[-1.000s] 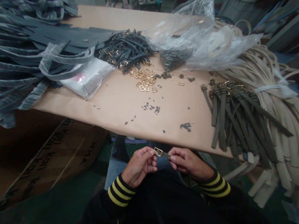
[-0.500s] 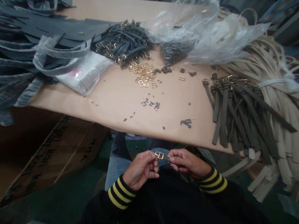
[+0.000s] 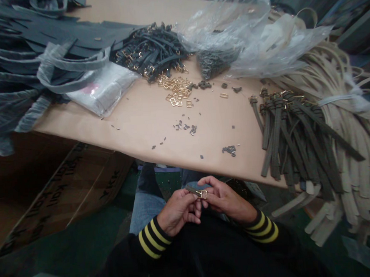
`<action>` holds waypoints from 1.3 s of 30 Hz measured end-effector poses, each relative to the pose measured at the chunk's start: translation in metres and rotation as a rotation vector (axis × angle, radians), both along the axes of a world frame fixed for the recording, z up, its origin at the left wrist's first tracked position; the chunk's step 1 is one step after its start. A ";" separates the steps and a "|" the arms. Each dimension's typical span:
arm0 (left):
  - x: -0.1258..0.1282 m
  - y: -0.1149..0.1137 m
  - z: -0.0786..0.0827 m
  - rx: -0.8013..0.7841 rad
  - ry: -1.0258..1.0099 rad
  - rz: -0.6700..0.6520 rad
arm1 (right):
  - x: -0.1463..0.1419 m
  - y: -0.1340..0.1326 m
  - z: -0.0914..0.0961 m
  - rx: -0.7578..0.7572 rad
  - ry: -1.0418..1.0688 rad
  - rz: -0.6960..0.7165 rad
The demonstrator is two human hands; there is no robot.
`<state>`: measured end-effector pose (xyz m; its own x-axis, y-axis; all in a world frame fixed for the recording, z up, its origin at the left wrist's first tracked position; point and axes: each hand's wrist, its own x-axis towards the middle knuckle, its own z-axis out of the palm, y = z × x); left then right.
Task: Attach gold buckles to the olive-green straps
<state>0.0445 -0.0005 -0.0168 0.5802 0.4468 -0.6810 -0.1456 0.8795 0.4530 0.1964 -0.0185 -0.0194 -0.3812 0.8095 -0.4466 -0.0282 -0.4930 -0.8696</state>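
Note:
Over my lap, just off the table's front edge, I hold a short dark strap (image 3: pixel 192 191) with a gold buckle (image 3: pixel 203 194) on its right end. My left hand (image 3: pixel 179 210) pinches the strap toward its left end. At the buckle end, my right hand (image 3: pixel 229 202) is closed with thumb and fingers on the buckle. Part of the strap is hidden by my fingers. On the table (image 3: pixel 140 128) ahead lie small dark metal pieces (image 3: pixel 229 150) and a heap of loose gold buckles (image 3: pixel 176 87).
Dark buckled straps (image 3: pixel 154 50) are piled at the back. Olive straps (image 3: pixel 293 136) hang over the right edge beside long beige strips (image 3: pixel 343 116). Clear plastic bags (image 3: pixel 254 46) stand behind. Grey wrapped strips (image 3: pixel 9 82) cover the left; a cardboard box (image 3: pixel 72 191) is below.
The strap has been turned end for end: its buckle was at my left fingers and now lies at my right ones. My hands have come closer together.

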 end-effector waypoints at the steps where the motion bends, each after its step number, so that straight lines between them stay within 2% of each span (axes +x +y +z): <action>1: 0.000 0.001 0.000 0.010 0.021 -0.019 | -0.002 0.000 0.003 0.095 -0.055 -0.002; 4: 0.000 0.002 0.001 0.015 0.057 -0.044 | -0.005 -0.001 0.009 0.342 -0.193 0.045; 6: -0.001 0.002 0.003 0.054 0.088 -0.009 | -0.004 -0.001 0.009 0.387 -0.232 0.076; 9: -0.004 0.002 0.006 0.170 0.113 0.100 | -0.002 -0.001 0.006 0.361 -0.254 0.077; 11: -0.006 0.002 0.009 0.215 0.100 0.126 | 0.000 -0.001 0.005 0.348 -0.268 0.073; 18: -0.004 0.003 0.011 0.258 0.162 0.106 | 0.001 -0.001 0.007 0.343 -0.224 0.114; 23: -0.003 0.003 0.011 0.279 0.216 0.190 | -0.002 -0.001 0.007 0.305 -0.211 0.125; 27: -0.003 0.003 0.010 0.284 0.237 0.263 | -0.002 -0.001 0.009 0.336 -0.258 0.158; 35: -0.003 0.002 0.006 0.283 0.203 0.181 | -0.002 0.001 0.008 0.316 -0.240 0.170; 39: -0.003 0.003 0.005 0.410 0.247 0.147 | -0.002 0.003 0.008 0.313 -0.232 0.169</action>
<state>0.0414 0.0023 -0.0118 0.3344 0.7712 -0.5418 -0.0989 0.6004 0.7936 0.1946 -0.0158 -0.0110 -0.4385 0.8543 -0.2790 0.2441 -0.1855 -0.9518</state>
